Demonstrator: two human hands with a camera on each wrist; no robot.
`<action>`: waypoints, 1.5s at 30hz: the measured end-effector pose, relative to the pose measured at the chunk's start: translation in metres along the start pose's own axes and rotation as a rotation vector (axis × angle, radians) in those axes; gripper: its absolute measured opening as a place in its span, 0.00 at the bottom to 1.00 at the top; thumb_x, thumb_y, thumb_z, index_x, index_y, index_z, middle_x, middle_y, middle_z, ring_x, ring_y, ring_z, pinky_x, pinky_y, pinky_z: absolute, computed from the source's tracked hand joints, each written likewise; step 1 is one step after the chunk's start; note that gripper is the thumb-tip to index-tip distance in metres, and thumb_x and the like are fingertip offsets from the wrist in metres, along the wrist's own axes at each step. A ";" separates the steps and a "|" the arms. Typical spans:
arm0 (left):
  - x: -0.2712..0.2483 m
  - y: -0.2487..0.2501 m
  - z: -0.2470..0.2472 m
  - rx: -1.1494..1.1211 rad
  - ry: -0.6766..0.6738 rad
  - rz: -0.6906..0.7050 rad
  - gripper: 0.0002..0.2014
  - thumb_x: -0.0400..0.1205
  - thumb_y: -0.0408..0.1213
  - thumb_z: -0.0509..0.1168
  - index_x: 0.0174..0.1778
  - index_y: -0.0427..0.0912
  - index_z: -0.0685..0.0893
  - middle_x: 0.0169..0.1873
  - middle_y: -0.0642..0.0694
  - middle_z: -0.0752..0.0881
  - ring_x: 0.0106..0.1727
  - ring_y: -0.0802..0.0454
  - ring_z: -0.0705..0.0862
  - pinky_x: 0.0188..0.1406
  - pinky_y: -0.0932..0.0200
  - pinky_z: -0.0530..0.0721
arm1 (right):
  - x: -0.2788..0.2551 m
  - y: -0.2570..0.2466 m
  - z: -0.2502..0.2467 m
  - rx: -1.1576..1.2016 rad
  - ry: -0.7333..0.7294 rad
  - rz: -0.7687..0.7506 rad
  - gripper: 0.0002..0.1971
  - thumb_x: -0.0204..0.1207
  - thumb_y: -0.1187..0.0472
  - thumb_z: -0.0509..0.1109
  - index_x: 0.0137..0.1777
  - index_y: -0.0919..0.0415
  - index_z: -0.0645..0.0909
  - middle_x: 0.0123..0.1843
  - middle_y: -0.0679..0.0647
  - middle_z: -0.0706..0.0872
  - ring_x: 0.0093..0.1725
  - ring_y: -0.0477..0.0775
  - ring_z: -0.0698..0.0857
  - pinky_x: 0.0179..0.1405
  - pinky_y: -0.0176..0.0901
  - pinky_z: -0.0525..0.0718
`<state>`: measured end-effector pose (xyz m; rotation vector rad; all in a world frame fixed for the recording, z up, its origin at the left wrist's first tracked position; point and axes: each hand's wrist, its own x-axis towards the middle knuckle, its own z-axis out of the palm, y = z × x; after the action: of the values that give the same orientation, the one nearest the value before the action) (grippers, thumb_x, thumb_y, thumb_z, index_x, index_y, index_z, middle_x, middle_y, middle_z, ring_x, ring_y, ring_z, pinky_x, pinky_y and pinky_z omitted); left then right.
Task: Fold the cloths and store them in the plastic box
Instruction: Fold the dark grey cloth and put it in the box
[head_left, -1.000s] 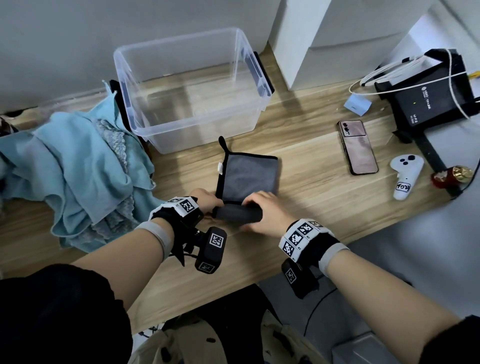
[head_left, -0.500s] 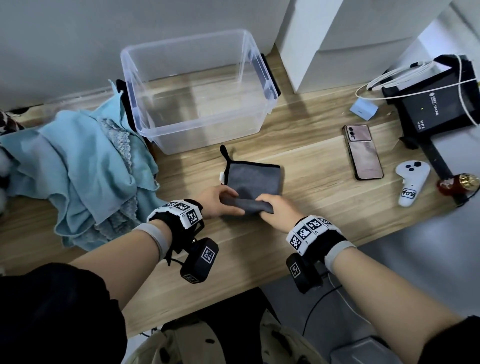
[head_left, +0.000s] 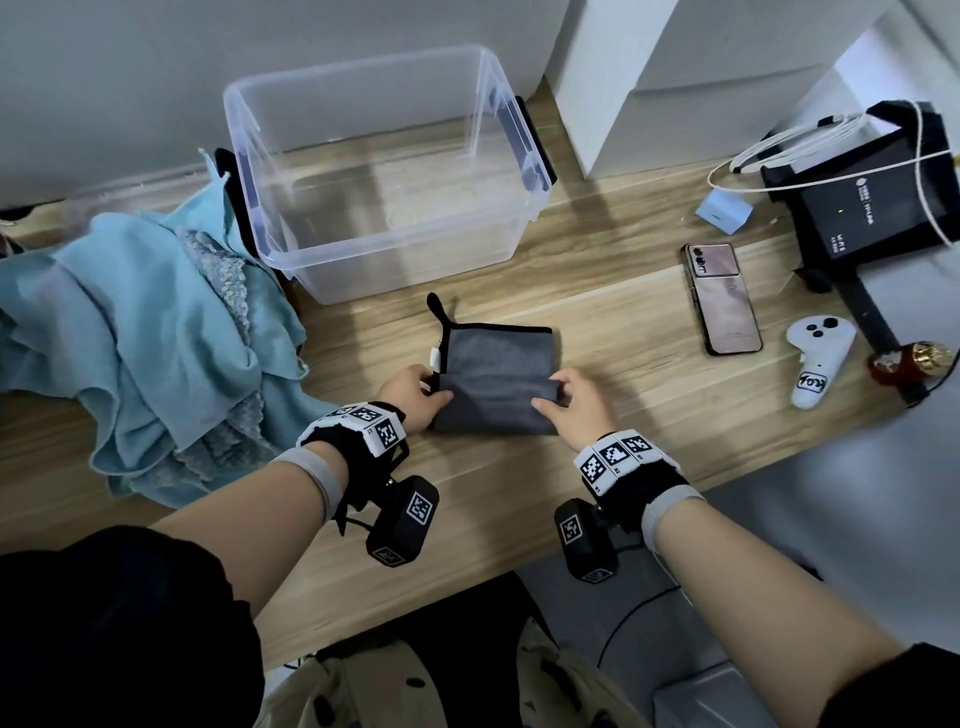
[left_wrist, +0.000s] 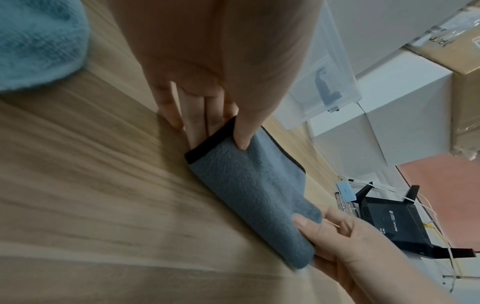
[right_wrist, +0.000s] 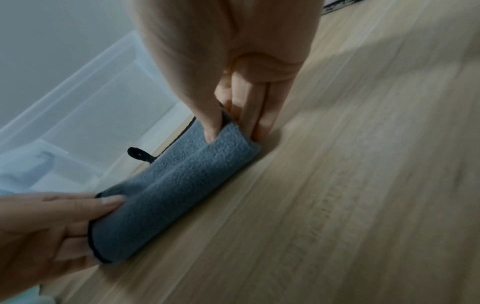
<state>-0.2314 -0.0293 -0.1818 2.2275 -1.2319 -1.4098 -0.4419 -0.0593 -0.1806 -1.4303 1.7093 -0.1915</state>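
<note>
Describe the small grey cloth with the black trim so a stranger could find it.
On the wooden desk, just in front of the clear plastic box, lies the small grey cloth, both hands pinching its near fold. Unlike the crumpled blue cloths, it has black edging.

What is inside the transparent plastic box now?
Nothing is stored inside the transparent plastic box; only the wooden table shows through its bottom. The grey cloth with black trim lies outside, in front of it. No part is covered.
</note>
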 end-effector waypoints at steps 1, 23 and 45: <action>0.000 0.001 0.001 0.008 0.014 -0.027 0.18 0.78 0.41 0.69 0.60 0.36 0.78 0.56 0.36 0.86 0.57 0.39 0.84 0.59 0.50 0.81 | 0.002 0.000 0.001 -0.011 0.016 0.021 0.15 0.71 0.61 0.75 0.55 0.60 0.76 0.50 0.57 0.84 0.52 0.58 0.83 0.54 0.46 0.79; -0.012 0.014 -0.014 0.117 0.086 -0.118 0.17 0.76 0.35 0.66 0.58 0.38 0.70 0.48 0.37 0.80 0.49 0.38 0.82 0.46 0.49 0.82 | -0.011 -0.006 -0.001 -0.656 -0.144 -0.617 0.23 0.67 0.55 0.61 0.64 0.48 0.80 0.66 0.44 0.83 0.74 0.48 0.72 0.71 0.40 0.54; 0.008 0.008 -0.006 -0.139 0.232 0.060 0.19 0.78 0.37 0.68 0.64 0.39 0.76 0.55 0.39 0.85 0.57 0.41 0.83 0.52 0.58 0.77 | 0.044 -0.024 0.003 -0.007 -0.033 -0.005 0.22 0.72 0.53 0.73 0.61 0.62 0.74 0.49 0.54 0.82 0.53 0.57 0.82 0.51 0.46 0.79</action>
<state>-0.2288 -0.0417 -0.1791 2.1686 -1.0799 -1.1404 -0.4209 -0.1037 -0.1904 -1.4355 1.6816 -0.1641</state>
